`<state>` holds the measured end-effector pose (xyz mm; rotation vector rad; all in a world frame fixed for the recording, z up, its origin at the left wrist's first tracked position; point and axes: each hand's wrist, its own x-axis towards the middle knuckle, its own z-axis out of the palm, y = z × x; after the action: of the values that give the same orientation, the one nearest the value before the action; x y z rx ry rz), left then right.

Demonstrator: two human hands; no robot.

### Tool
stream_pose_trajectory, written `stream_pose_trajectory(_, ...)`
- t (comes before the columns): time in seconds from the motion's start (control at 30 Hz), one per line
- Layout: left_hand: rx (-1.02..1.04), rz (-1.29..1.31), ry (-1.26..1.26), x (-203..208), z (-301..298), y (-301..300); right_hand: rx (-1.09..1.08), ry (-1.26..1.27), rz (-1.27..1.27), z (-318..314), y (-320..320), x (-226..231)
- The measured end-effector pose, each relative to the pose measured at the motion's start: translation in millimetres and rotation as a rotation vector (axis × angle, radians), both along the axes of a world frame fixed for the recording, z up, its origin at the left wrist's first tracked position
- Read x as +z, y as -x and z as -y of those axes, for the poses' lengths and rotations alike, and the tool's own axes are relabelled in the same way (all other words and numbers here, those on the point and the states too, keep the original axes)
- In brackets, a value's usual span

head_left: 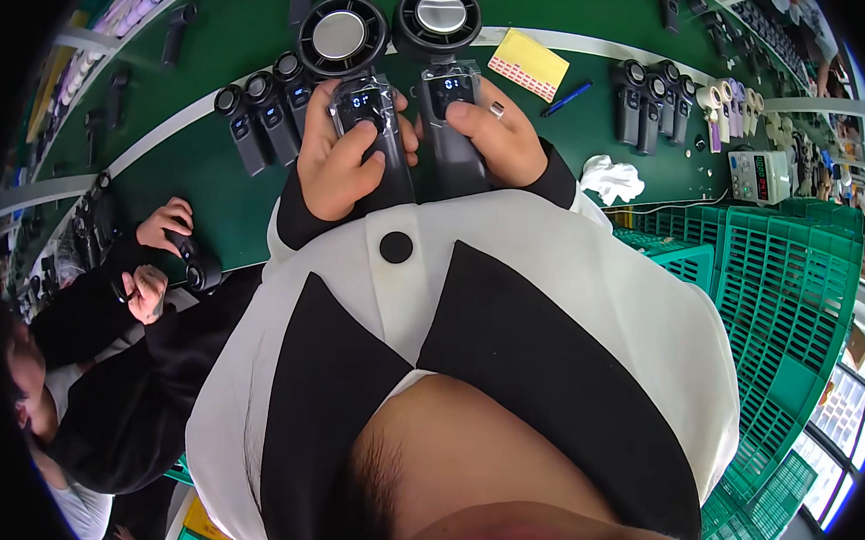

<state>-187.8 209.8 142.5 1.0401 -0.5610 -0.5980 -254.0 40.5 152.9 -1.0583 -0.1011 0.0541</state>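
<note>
Two handheld fans, one in each hand, head this entry, listed after the larger fixtures that surround them. Green worktop (231, 30), crossed by pale tape lines that seem to mark off lanes for stock. Green plastic crates (789, 286), stacked off the worktop's right edge, within reach for loading, it appears. Co-worker in black sleeves at the left edge, both hands (153, 258) closed on a dark fan body. Left-hand fan (350, 54), black, round grille with a silver hub, handle clamped in the left hand (336, 160), thumb laid over the lit display, likely so the reading faces upward. Right-hand fan (438, 39), same pattern, handle gripped in the right hand (501, 138), which wears a ring; both fans are held side by side above the near edge, heads pointing away, which would let the two displays be compared at a glance. Row of dark fan handles (261, 118) lying near the left hand. Second row of handles (652, 101) toward the right edge. Bench meter box (760, 176). White rag (612, 178). Yellow label sheet (528, 64). Blue pen (565, 97).
</note>
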Motion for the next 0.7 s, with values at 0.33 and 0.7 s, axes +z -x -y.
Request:
stream_pose_trajectory(0.33, -0.017, -0.031, 0.001, -1.4, 1.2, 3.0, -0.030, -0.029, 0.059, -7.5, 0.5, -5.4)
stream_pose_trajectory(0.7, 0.035, -0.015, 0.009, -2.0, -3.0, 4.1, -0.034, 0.008, 0.126, -14.4, -5.8, -10.2)
